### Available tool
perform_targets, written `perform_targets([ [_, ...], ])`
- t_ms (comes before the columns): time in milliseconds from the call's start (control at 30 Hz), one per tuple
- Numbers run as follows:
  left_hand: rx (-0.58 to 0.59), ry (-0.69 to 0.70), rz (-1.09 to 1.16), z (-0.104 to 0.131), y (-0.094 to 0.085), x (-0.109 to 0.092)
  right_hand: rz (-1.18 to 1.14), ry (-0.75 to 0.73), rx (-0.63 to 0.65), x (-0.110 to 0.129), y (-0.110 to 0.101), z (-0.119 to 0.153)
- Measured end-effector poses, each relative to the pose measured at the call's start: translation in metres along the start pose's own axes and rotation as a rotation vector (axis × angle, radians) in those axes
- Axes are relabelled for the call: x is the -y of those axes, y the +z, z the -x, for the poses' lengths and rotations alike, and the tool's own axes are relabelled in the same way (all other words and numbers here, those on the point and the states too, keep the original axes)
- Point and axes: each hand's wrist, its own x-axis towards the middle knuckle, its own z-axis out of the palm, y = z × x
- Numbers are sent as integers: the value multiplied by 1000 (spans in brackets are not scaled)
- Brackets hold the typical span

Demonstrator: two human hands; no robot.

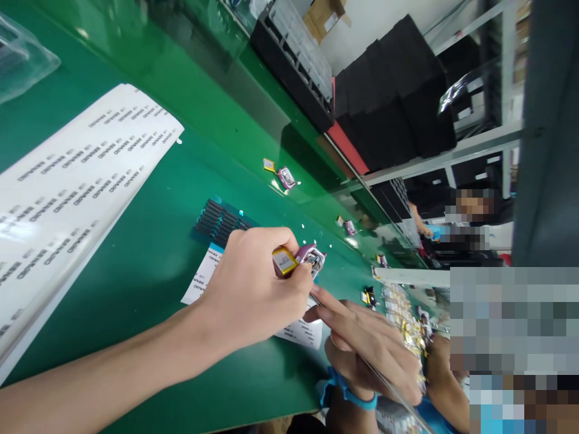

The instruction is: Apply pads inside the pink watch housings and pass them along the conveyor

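Note:
My left hand (pixel 260 289) is closed on a small purple-and-white device (pixel 315 260), its open side showing a circuit board. Beside the device, partly under my left fingers, is a yellow-edged battery (pixel 284 261). My right hand (pixel 368 343), with a blue band at its wrist, is closed on a long thin metal tool (pixel 384 381). The tool's tip lies close to my left thumb at the lower edge of the device; exact contact is hidden. Below my hands a printed label sheet (pixel 203 274) lies on the green table (pixel 154 265).
A large printed sheet (pixel 67 199) lies at left, near clear plastic (pixel 22 54). Black strips (pixel 219 220) are behind my left hand. More devices, one with a battery (pixel 286 178), line the table. A black tray (pixel 294 66) stands beyond. Other people are at right.

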Motion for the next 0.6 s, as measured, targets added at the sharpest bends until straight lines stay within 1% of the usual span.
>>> perform_targets([
  [100, -4, 8, 17, 0, 1, 3, -39, 25, -65, 0, 5, -2],
  [200, 2, -25, 90, -1, 3, 5, -73, 30, -138, -1, 10, -3],
  [333, 32, -59, 162, 0, 2, 3, -44, 57, -208, 0, 15, -4],
  [433, 57, -61, 177, -1, -1, 5, -24, 60, -194, -2, 15, -2],
  [500, 69, -77, 218, -1, 1, 9, -27, 59, -176, -4, 12, 1],
  [600, -11, -80, 251, 1, 13, 13, -42, 47, -129, -7, 11, 4],
])
